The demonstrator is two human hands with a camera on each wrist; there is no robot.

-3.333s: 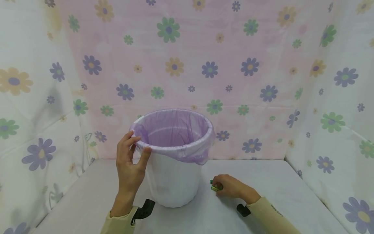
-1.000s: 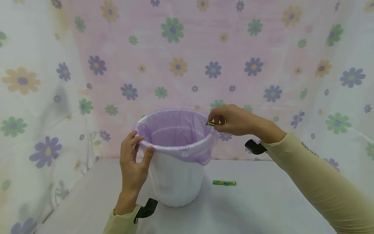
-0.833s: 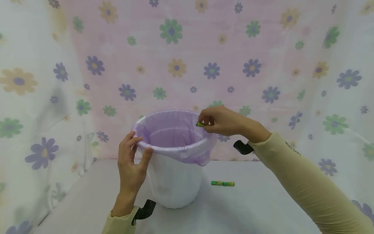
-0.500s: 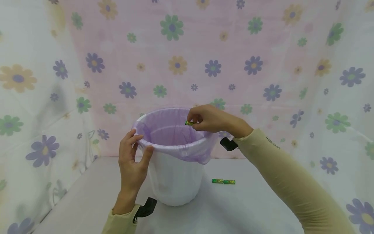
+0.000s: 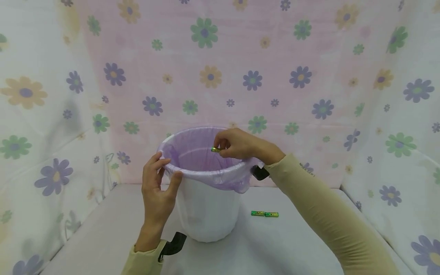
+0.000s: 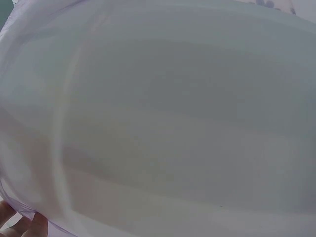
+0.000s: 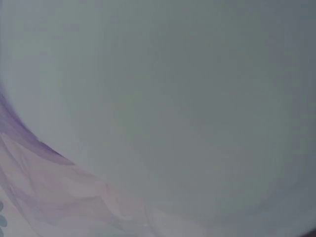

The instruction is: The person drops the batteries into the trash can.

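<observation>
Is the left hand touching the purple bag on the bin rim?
Touching. In the head view the left hand grips the purple bag at the bin's near-left rim, thumb in front, fingers over the edge.

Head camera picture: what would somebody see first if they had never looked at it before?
First comes the white bin with its purple bag, standing mid-table before a flowery curtain. The right hand pinches a small green battery over the bin's opening, while the left hand holds the near rim. Two more green batteries lie end to end on the table, right of the bin.
</observation>
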